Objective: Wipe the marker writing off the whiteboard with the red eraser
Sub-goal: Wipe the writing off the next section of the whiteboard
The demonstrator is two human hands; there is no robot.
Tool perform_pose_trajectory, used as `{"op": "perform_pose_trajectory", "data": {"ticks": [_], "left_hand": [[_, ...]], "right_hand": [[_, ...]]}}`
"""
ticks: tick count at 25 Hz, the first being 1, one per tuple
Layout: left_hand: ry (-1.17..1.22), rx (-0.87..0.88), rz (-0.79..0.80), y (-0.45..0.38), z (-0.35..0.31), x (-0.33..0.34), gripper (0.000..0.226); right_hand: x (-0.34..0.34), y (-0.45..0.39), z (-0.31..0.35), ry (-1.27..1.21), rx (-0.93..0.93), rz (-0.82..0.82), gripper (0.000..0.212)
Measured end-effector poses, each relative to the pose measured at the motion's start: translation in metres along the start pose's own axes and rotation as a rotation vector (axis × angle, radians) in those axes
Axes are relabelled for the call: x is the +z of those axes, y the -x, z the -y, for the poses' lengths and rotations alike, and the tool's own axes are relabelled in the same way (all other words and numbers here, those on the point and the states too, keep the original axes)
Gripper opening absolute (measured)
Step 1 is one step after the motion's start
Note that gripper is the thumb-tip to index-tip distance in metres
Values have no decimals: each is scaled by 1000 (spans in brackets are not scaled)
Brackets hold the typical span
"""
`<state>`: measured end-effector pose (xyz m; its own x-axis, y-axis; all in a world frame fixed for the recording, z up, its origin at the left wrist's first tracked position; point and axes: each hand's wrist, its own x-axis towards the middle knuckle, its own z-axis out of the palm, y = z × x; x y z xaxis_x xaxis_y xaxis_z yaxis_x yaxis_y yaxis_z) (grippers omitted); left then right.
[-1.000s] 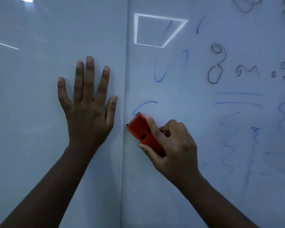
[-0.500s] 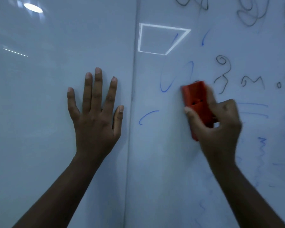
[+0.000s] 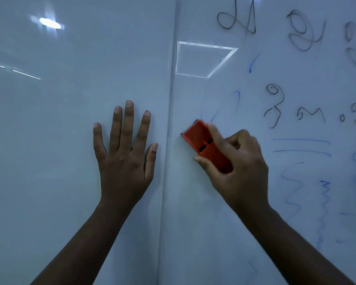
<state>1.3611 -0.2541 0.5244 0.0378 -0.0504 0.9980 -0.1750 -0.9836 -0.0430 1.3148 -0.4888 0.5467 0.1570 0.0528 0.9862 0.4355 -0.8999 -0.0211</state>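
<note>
— Where are the hands?
— Left hand [image 3: 123, 161] lies flat on the board [image 3: 70, 120], fingers [image 3: 128, 122] spread. Right hand [image 3: 237, 167] curls round the eraser [image 3: 206, 145], pressed beside the seam [image 3: 169, 120].
— And beyond?
— Blue and black scribbles [image 3: 275, 105] to the right.
</note>
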Motion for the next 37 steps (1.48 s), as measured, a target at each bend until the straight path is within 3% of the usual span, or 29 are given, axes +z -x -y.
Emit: {"op": "perform_pose_trajectory", "data": {"ticks": [2, 6, 10, 13, 18, 23, 30, 34, 37], "left_hand": [[-7, 0, -3, 0, 1, 0, 61], [1, 7, -6, 0, -1, 1, 61], [39, -23, -89, -15, -1, -5, 57], [81, -26, -168, -57, -5, -11, 55], [25, -4, -174, -132, 10, -11, 57], [-38, -40, -113, -136, 18, 4, 61], [-18, -25, -121, -136, 20, 5, 63], [-22, -11, -123, -135, 20, 4, 64], [-21, -3, -141, -134, 19, 4, 63]], "right_hand": [[-1, -3, 1, -20, 28, 8, 69], [10, 51, 9, 29, -277, 169, 67], [4, 33, 1, 61, -373, 171, 65], [-3, -17, -10, 67, -288, 15, 64], [-19, -65, -73, 57, 16, -300, 62], [-2, -74, -76, -32, 148, -467, 63], [36, -54, 3, -30, -246, -327, 56], [32, -61, 2, 1, -348, -313, 57], [18, -104, -18, 62, -310, -370, 55]]}}
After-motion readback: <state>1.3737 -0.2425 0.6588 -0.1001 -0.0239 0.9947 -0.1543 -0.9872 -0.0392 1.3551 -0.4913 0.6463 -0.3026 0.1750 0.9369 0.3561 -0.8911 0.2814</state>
